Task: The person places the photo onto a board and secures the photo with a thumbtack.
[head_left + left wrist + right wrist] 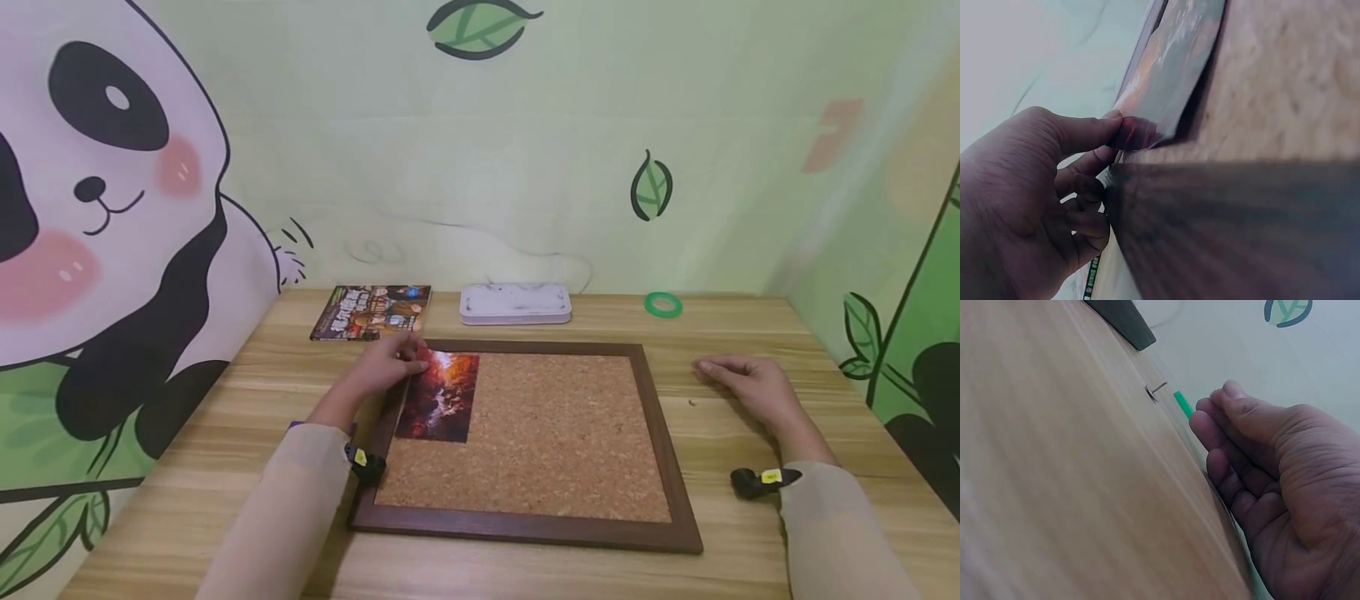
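Note:
The corkboard (555, 433), in a dark brown wooden frame (525, 527), lies on the table. At its upper left is a glossy photo (438, 404) of a stream among red and orange foliage. My left hand (386, 364) pinches the photo's top-left corner between thumb and fingers at the frame's corner. In the left wrist view the photo (1179, 62) shows its near edge slightly raised over the cork. To the right of the board, my right hand (753, 387) hovers low over the table, fingers loosely bent and holding nothing. Near its fingertips a thumbtack (1153, 393) lies point up.
Behind the board, a colourful comic-style book (372, 313), a white tin case (515, 303) and a roll of green tape (663, 305) line the back of the wooden table (757, 325). A wall with a painted panda (112, 167) and leaves rises behind.

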Available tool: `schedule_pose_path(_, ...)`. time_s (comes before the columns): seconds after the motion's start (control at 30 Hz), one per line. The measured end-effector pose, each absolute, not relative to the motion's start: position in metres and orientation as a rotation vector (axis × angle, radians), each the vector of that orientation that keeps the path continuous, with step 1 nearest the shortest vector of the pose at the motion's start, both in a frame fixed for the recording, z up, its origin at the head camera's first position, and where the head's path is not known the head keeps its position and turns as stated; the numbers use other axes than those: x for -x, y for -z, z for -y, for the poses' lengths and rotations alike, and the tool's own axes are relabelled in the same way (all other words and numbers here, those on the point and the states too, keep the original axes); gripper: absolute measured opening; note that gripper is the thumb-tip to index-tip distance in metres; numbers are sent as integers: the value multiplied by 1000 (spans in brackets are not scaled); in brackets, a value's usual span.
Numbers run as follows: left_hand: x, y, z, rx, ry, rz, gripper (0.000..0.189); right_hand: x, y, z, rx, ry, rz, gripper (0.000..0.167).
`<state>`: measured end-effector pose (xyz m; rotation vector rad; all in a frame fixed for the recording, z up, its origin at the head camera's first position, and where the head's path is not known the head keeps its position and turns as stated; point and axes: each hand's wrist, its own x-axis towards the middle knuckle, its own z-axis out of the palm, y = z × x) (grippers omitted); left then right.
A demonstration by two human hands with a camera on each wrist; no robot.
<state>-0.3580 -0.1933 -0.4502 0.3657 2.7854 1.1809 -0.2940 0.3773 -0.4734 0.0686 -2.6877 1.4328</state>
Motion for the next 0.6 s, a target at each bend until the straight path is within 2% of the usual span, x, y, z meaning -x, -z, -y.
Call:
schedule_pose_path(0.37,357,454,187,-323,-1206,-2777,28,295,474,-376,-68,-1471,2653,55)
schedule_pose_path(0.6,355,455,186,-305,-1232,-2770,28,294,475,-376,-120,-1530,2624,46)
